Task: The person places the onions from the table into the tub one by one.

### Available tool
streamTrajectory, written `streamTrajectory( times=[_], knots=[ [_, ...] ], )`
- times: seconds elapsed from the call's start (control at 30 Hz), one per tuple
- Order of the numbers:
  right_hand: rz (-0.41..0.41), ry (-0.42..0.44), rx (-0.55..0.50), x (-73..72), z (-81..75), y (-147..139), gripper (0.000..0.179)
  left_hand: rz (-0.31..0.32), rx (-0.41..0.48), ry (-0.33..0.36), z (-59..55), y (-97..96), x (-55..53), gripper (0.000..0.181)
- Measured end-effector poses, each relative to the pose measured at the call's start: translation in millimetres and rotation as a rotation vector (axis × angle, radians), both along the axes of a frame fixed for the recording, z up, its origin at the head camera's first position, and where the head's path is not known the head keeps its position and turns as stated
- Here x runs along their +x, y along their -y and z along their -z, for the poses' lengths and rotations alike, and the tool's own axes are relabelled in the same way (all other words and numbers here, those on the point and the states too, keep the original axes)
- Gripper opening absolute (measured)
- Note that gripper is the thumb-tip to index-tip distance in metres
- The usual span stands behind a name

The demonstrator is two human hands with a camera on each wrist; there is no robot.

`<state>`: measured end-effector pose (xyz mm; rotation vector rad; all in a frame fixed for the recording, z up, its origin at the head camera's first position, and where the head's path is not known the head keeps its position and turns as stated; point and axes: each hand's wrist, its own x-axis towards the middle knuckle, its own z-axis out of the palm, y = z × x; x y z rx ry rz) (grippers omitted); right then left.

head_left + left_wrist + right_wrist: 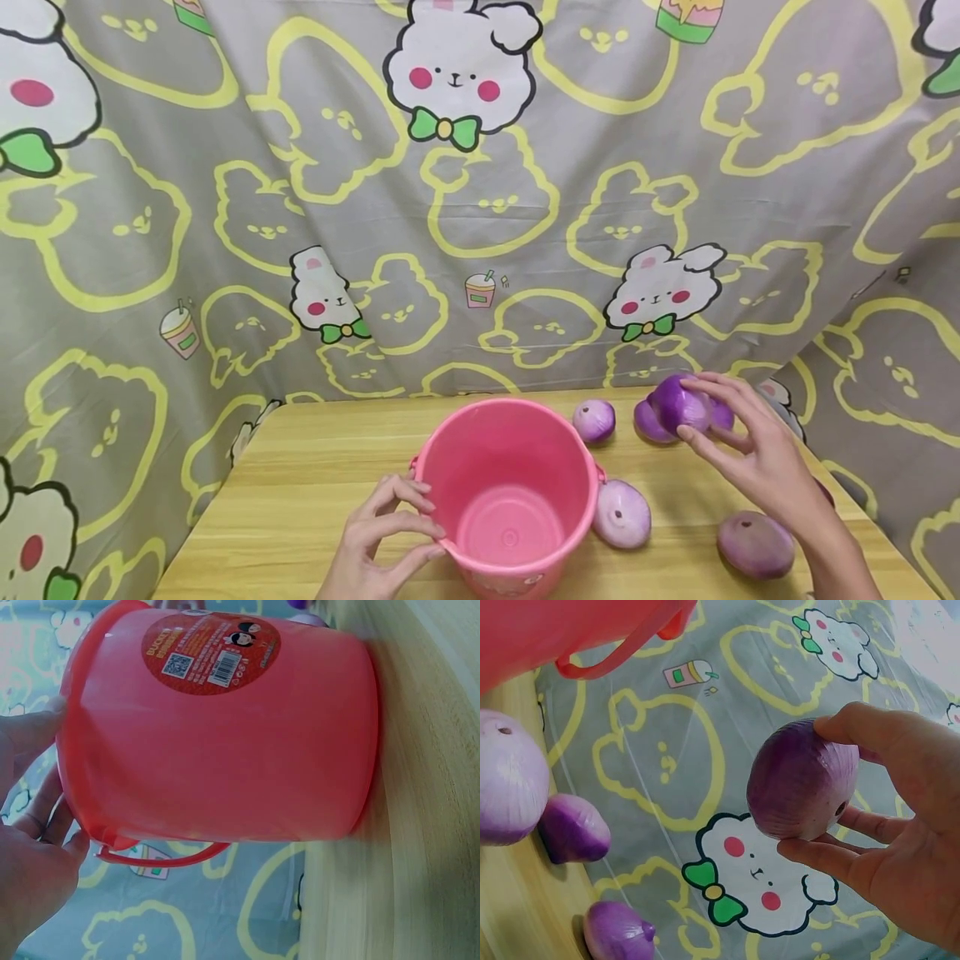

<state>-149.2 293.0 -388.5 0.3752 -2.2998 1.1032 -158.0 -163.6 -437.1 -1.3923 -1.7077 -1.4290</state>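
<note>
A pink bucket [510, 575] stands upright on the table, its inside bare down to the base. My left hand [386, 533] holds its rim at the left side, and the left wrist view shows the thumb and fingers at that rim. In my right hand [757, 450] is a purple onion [802, 780], pinched between thumb and fingers and raised off the table, to the right of the bucket. Behind the held onion, other purple onions [651, 422] lie at the back right, partly hidden.
A small onion [594, 421] lies behind the bucket's right side, and a paler onion [622, 514] sits close to its right. Another onion [756, 544] is near the right forearm. A patterned cloth [480, 208] hangs around the wooden table [330, 450].
</note>
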Motion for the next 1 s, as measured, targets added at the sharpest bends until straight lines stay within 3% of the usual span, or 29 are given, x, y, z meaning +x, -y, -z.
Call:
streamTrajectory(
  times=[0.33,0.57,1.0],
  knots=[
    [-0.008,-0.027,-0.013,4.9,-8.1,8,0.063,-0.003,0.007,0.001,-1.5,-1.4,1.9,0.026],
    [-0.010,-0.038,-0.012,8.6,-12.1,14,0.066,0.000,0.009,-0.007,-8.7,-3.8,5.2,0.026],
    [-0.103,-0.065,-0.057,13.8,-15.9,25,0.067,0.007,0.015,0.004,-16.6,-6.8,10.9,0.025]
  ],
)
